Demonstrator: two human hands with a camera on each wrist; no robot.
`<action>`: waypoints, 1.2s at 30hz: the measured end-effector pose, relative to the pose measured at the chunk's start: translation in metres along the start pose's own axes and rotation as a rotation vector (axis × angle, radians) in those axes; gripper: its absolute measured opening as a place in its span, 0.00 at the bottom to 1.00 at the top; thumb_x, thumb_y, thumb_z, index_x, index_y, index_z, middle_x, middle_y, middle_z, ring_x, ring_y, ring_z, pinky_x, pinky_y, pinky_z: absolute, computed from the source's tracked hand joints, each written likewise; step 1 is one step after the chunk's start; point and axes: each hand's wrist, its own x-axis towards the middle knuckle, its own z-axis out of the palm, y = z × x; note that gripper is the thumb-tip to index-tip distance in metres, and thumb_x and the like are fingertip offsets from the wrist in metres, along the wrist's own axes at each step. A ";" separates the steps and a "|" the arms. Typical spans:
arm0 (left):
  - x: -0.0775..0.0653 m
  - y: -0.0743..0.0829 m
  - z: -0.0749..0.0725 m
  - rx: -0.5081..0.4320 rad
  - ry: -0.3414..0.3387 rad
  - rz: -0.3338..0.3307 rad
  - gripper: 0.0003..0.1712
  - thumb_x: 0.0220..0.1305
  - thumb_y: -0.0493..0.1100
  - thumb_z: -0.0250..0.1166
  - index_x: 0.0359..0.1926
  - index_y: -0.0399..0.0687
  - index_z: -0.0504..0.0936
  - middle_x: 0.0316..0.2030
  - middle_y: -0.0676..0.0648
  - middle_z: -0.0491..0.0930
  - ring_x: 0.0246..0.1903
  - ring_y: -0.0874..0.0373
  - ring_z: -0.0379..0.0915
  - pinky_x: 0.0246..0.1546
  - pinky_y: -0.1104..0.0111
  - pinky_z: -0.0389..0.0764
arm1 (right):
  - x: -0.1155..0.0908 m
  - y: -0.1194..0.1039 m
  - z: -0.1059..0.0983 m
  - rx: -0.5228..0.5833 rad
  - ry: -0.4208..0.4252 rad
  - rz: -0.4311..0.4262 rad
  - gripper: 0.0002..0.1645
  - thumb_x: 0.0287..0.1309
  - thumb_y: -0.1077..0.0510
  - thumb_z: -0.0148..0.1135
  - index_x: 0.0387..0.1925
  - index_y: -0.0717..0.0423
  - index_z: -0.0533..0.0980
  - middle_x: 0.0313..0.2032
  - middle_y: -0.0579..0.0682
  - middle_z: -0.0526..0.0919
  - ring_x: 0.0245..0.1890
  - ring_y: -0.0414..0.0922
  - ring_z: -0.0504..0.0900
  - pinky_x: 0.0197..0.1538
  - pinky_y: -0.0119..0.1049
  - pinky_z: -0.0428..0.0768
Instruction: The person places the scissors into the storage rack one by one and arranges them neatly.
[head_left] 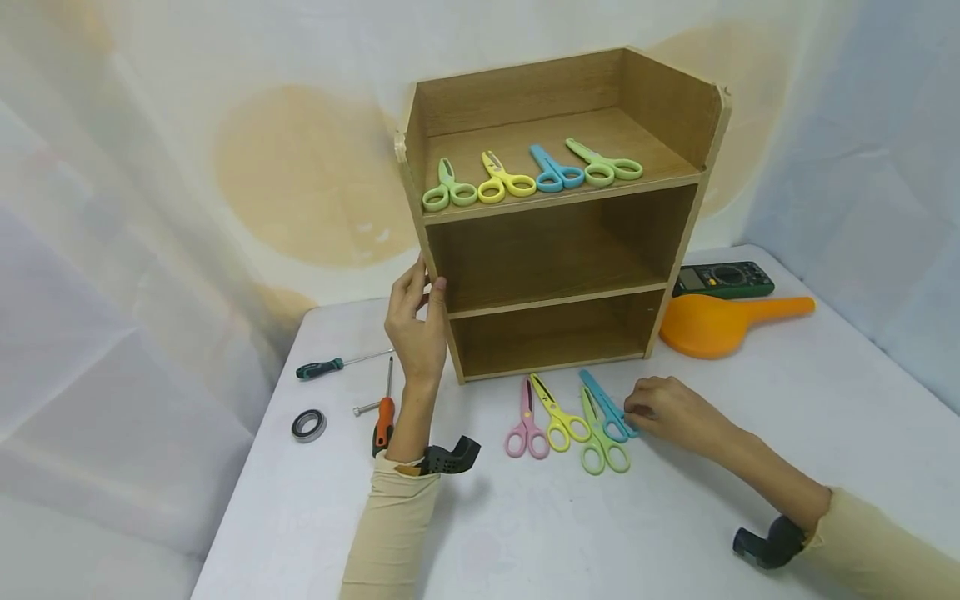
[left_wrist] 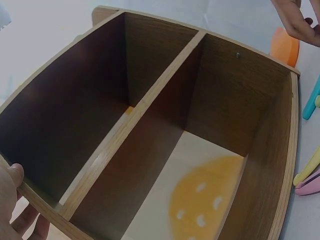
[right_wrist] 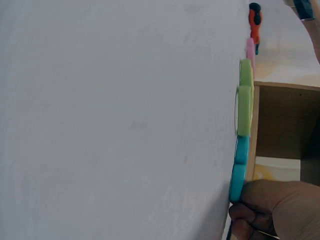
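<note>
Sleeves (head_left: 393,533) are closest, beige, with a black gadget (head_left: 768,546) strapped at each wrist. Next up, green scissors (head_left: 597,429) lie on the white table (head_left: 517,533), and just beside them are the blue scissors (head_left: 597,392). Right hand (head_left: 678,412) has its fingers curled in narrow, pinching the outer handle loop of that blue pair, so the blades stick out away from the fingertips towards the shelf. The right wrist view is nearly edge-on, so I can't say how much of the loop is actually between them. Yellow scissors (head_left: 557,412) and pink scissors (head_left: 527,421) sit further left, apart from those fingers. Over left: an orange screwdriver (head_left: 385,417) and a metal ring (head_left: 309,425), with a green screwdriver (head_left: 320,368) behind. Left hand (head_left: 420,333) grips the side of the wooden shelf (head_left: 555,307), thumb on the front edge, other fingers round the outside. Four more scissors line its top board. Orange paddle-shaped thing (head_left: 701,325) to its right, then a multimeter (head_left: 723,279) behind that.
</note>
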 end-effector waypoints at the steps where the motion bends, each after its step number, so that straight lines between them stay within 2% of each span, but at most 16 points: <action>1: 0.000 0.000 0.000 -0.004 -0.001 -0.002 0.23 0.65 0.28 0.66 0.61 0.27 0.76 0.50 0.35 0.79 0.51 0.45 0.78 0.45 0.64 0.83 | 0.000 0.001 0.001 0.000 -0.001 -0.004 0.05 0.53 0.60 0.76 0.33 0.53 0.88 0.28 0.36 0.81 0.30 0.36 0.76 0.39 0.37 0.81; 4: 0.000 -0.001 0.000 -0.011 0.004 -0.005 0.24 0.64 0.27 0.66 0.61 0.27 0.76 0.50 0.34 0.79 0.51 0.45 0.78 0.45 0.65 0.83 | 0.001 0.000 0.000 -0.006 0.013 -0.005 0.03 0.52 0.61 0.76 0.30 0.52 0.87 0.25 0.35 0.79 0.28 0.35 0.73 0.37 0.36 0.78; 8: 0.000 -0.002 0.002 -0.017 0.003 -0.005 0.24 0.64 0.27 0.66 0.61 0.28 0.76 0.50 0.35 0.79 0.50 0.46 0.78 0.45 0.66 0.83 | -0.005 -0.010 -0.015 -0.009 0.036 0.022 0.04 0.51 0.61 0.75 0.29 0.49 0.87 0.24 0.33 0.75 0.27 0.35 0.69 0.34 0.35 0.74; 13: -0.001 -0.002 0.003 -0.025 -0.004 -0.007 0.24 0.65 0.28 0.66 0.62 0.29 0.76 0.51 0.35 0.79 0.51 0.46 0.78 0.45 0.65 0.82 | -0.012 -0.026 -0.042 0.005 0.073 0.054 0.06 0.50 0.60 0.77 0.32 0.48 0.87 0.28 0.33 0.77 0.31 0.38 0.73 0.37 0.35 0.78; 16: -0.001 -0.002 0.003 -0.023 -0.001 -0.006 0.24 0.65 0.29 0.66 0.61 0.28 0.76 0.51 0.35 0.79 0.50 0.46 0.78 0.45 0.65 0.82 | -0.011 -0.034 -0.059 0.020 0.133 0.031 0.08 0.49 0.60 0.78 0.32 0.47 0.87 0.30 0.34 0.79 0.33 0.38 0.74 0.37 0.34 0.81; 18: 0.000 -0.003 0.002 -0.021 0.000 -0.003 0.23 0.65 0.29 0.66 0.61 0.28 0.76 0.51 0.34 0.79 0.50 0.46 0.78 0.45 0.65 0.82 | -0.008 -0.040 -0.069 0.025 0.186 -0.015 0.10 0.47 0.61 0.79 0.32 0.47 0.86 0.30 0.35 0.79 0.33 0.38 0.74 0.35 0.34 0.82; 23: -0.001 -0.004 0.002 -0.017 0.005 0.002 0.24 0.65 0.28 0.65 0.62 0.29 0.76 0.51 0.35 0.79 0.50 0.47 0.78 0.45 0.65 0.82 | 0.009 -0.049 -0.090 0.038 0.281 -0.125 0.12 0.43 0.64 0.80 0.31 0.48 0.86 0.29 0.34 0.78 0.32 0.37 0.74 0.33 0.31 0.80; 28: -0.002 -0.003 0.003 -0.019 -0.001 0.004 0.23 0.65 0.28 0.65 0.62 0.29 0.76 0.51 0.35 0.79 0.50 0.47 0.78 0.45 0.64 0.83 | 0.031 -0.052 -0.105 0.051 0.326 -0.226 0.11 0.43 0.67 0.79 0.28 0.52 0.85 0.28 0.37 0.78 0.29 0.35 0.74 0.29 0.30 0.79; 31: -0.003 -0.003 0.003 -0.021 -0.010 0.006 0.24 0.66 0.29 0.65 0.62 0.29 0.76 0.51 0.34 0.79 0.50 0.47 0.78 0.45 0.63 0.83 | 0.047 -0.053 -0.114 0.055 0.332 -0.231 0.10 0.44 0.67 0.78 0.27 0.53 0.85 0.26 0.38 0.78 0.27 0.36 0.73 0.28 0.31 0.76; 36: -0.001 -0.003 0.002 -0.012 0.006 0.018 0.24 0.65 0.28 0.65 0.61 0.28 0.76 0.51 0.34 0.79 0.50 0.46 0.78 0.44 0.62 0.83 | 0.079 -0.062 -0.124 0.089 0.271 -0.175 0.06 0.50 0.66 0.76 0.30 0.55 0.87 0.25 0.41 0.79 0.26 0.39 0.73 0.29 0.34 0.76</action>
